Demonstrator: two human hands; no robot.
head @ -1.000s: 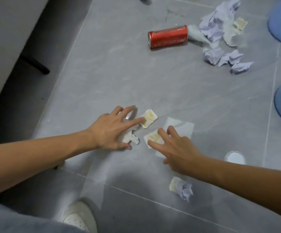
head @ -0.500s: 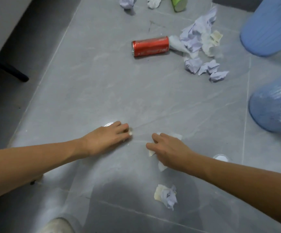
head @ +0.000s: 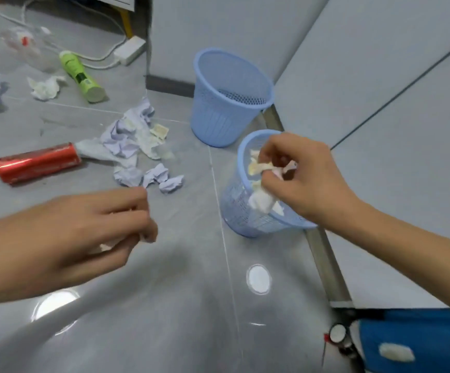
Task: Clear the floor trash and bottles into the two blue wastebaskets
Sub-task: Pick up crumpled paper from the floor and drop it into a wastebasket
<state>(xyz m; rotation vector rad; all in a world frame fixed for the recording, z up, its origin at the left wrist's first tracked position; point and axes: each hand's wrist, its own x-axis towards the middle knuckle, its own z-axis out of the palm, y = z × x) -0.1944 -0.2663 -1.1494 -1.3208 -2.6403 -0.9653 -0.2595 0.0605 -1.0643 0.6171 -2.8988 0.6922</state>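
1. Right hand (head: 307, 179) pinching crumpled white and yellow paper scraps (head: 261, 184) over the near blue mesh plastic wastebasket (head: 241, 211).
2. Left hand (head: 84, 235) curling round white scraps (head: 145, 238), left of that wastebasket.

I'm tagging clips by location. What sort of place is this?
Probably an indoor room, home or office: glossy grey floor tiles, a white power strip with cables by the wall, and blue mesh wastebaskets.

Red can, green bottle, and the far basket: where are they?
Red can (head: 37, 162): head view, middle of its side.
Green bottle (head: 80, 75): head view, middle of its body.
Far basket (head: 219, 122): head view, outer wall.
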